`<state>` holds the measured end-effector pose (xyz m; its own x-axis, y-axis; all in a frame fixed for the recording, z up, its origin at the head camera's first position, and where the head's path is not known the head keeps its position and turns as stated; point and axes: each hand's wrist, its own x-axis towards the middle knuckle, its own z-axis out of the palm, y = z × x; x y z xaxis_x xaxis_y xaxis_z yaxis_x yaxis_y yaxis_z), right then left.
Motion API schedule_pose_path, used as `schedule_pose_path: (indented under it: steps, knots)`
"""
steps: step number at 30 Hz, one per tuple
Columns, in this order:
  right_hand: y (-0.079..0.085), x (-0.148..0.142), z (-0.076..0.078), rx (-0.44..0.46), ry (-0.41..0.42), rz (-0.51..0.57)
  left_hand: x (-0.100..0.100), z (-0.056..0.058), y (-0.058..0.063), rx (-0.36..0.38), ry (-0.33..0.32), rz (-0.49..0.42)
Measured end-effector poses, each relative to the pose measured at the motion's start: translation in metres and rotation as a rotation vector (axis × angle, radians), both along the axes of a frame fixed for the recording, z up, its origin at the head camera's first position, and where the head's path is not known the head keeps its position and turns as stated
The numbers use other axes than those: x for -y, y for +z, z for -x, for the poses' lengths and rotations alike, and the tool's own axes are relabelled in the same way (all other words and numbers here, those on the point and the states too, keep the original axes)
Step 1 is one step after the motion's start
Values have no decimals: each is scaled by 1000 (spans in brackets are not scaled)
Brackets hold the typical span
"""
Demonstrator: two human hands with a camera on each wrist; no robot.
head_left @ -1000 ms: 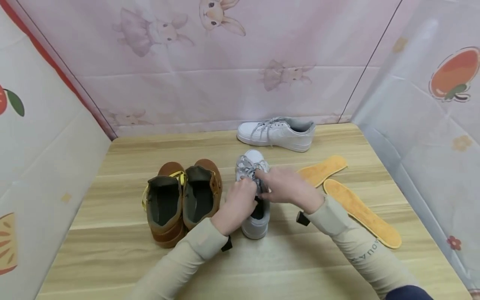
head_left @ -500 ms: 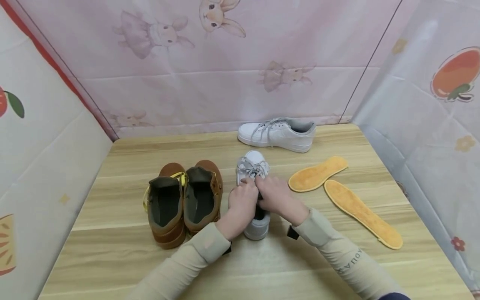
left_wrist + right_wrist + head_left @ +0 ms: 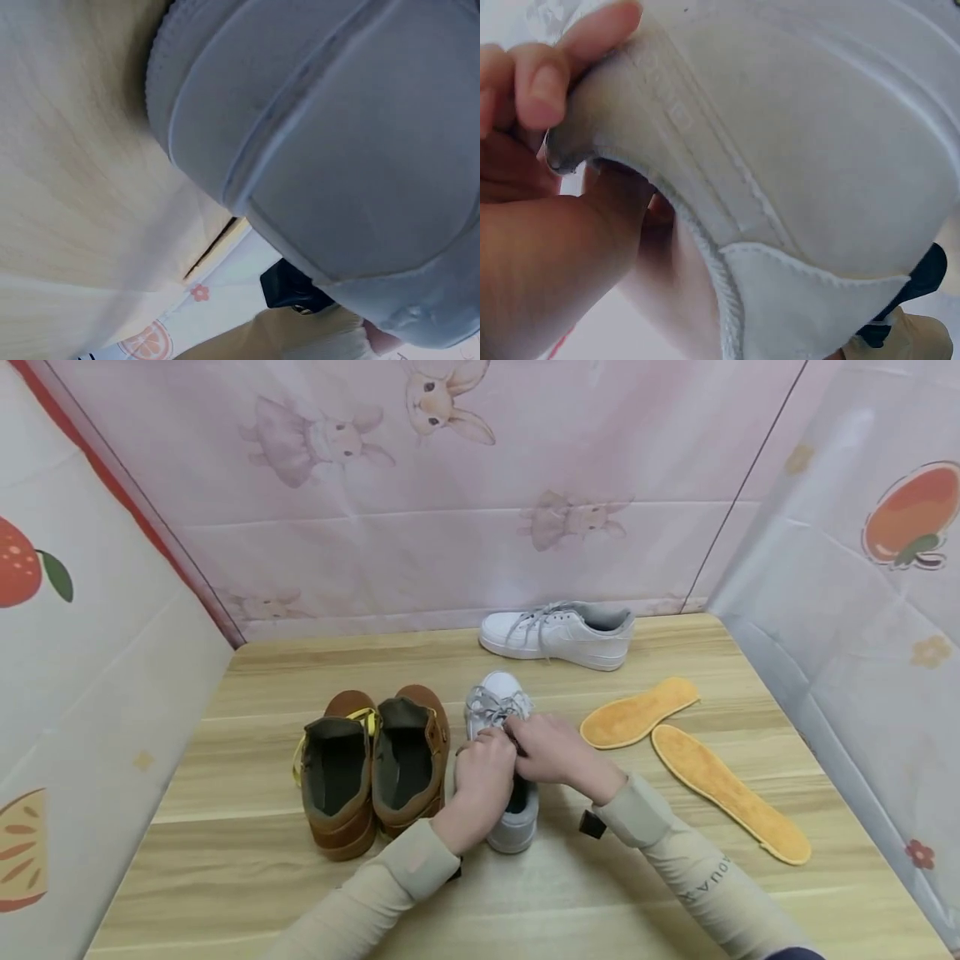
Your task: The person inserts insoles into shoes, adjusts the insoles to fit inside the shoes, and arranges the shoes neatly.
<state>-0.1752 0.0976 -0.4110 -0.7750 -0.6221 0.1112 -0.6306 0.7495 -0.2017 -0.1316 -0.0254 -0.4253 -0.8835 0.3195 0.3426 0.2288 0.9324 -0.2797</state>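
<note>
A white sneaker [image 3: 513,835] with grey laces stands mid-table, toe pointing away. My left hand [image 3: 482,781] grips the left side of its opening, fingers bent over the edge below the laces. On the opposite side my right hand [image 3: 553,750] holds the collar, close beside the left. The right wrist view shows the thumb [image 3: 619,199] inside the opening and fingertips [image 3: 546,94] outside on the upper. Seen from the left wrist, the sneaker's side [image 3: 360,157] fills much of the picture and the left hand is out of sight. The dark interior is partly hidden by the hands.
A pair of brown shoes [image 3: 341,839] with yellow laces stands to the left. Another white sneaker [image 3: 581,643] lies along the back of the wooden table [image 3: 547,910]. On the right are two orange insoles [image 3: 637,714], one angled below the other. Printed curtains surround the table.
My right hand has come down from the laces to the collar, beside the left hand. The sneaker's toe has turned slightly left. The view has tilted a little.
</note>
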Motion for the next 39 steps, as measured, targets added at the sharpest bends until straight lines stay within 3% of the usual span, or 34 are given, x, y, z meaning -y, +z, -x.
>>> schedule_pose_path:
  steps: [7,18,22,27,29,32,36,39]
  knots:
    - [7,-3,-6,-82,-26,55,10,-3,9,128,-26,-114]
    - [27,-2,-2,-193,-32,127,17,-2,29,211,-66,-201]
    - [25,-1,-2,-241,-81,157,20,3,30,206,-91,-227]
    - [14,3,-11,-321,-147,112,23,8,34,226,-100,-291]
    - [9,4,-13,-312,-154,129,25,9,36,257,-93,-323]
    - [6,2,-13,-228,-155,204,26,8,37,278,-83,-342]
    - [6,-4,-9,-54,-167,287,24,3,36,240,-102,-303]
    - [8,-4,-5,5,-137,278,23,2,36,212,-116,-260]
